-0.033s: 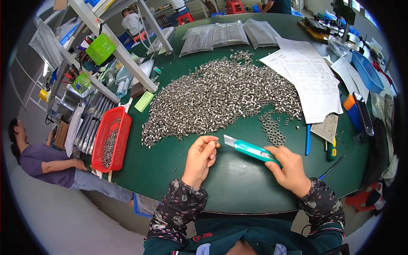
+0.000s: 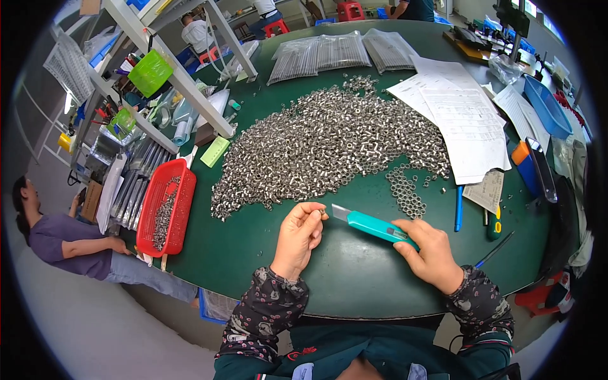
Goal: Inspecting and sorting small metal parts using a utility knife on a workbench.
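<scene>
Between thumb and forefinger, my left hand [image 2: 297, 239] pinches a small metal ring [image 2: 323, 213], partly hidden by the fingertips. My right hand [image 2: 432, 254] is closed around a teal utility knife [image 2: 375, 227] with its blade out. The blade points left, its tip just beside the ring; whether they touch I cannot tell. Beyond both hands a wide heap of small silver metal rings [image 2: 316, 142] covers the middle of the green table [image 2: 354, 285]. Nearer the right hand, a patch of rings [image 2: 405, 192] lies flat in one layer.
A red basket [image 2: 183, 209] with metal pieces stands at left, near a seated person [image 2: 76, 244]. Paper sheets [image 2: 465, 139], a blue pen [image 2: 458, 209] and a yellow-green handled tool [image 2: 496, 225] lie at right. Bagged rods [image 2: 342, 52] are at the back.
The utility knife has turned slightly in my right hand and its blade tip sits a little further left and lower. My left hand stays almost in place.
</scene>
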Motion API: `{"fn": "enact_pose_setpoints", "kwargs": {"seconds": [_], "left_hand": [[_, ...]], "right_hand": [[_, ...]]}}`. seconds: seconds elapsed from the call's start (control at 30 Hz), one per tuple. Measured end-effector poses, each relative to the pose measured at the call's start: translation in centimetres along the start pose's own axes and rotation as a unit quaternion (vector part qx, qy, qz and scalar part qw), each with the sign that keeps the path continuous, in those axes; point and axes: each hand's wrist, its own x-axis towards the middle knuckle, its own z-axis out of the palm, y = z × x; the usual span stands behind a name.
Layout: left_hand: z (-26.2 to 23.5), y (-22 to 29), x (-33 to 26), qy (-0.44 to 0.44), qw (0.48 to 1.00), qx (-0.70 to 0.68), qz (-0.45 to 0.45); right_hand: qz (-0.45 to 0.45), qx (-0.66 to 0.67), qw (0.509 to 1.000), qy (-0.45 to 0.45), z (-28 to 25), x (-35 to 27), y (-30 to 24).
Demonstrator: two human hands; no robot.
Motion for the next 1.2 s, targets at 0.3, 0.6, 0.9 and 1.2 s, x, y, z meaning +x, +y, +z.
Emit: {"fn": "enact_pose_setpoints", "kwargs": {"seconds": [0.3, 0.6, 0.9, 1.2], "left_hand": [[0.5, -0.2, 0.0, -0.01, 0.999, 0.029, 0.013], [0.1, 0.0, 0.1, 0.005, 1.0, -0.004, -0.011], [0.4, 0.3, 0.1, -0.005, 0.999, 0.033, 0.001], [-0.2, -0.1, 0.3, -0.012, 1.0, 0.004, 0.006]], "right_hand": [[0.014, 0.096, 0.994, -0.042, 0.4, -0.1, 0.7], [-0.026, -0.027, 0.998, 0.048, -0.4, 0.1, -0.3], [-0.016, 0.002, 0.999, 0.03, 0.0, 0.0, 0.1], [0.01, 0.041, 0.999, -0.006, -0.1, 0.0, 0.1]]}}
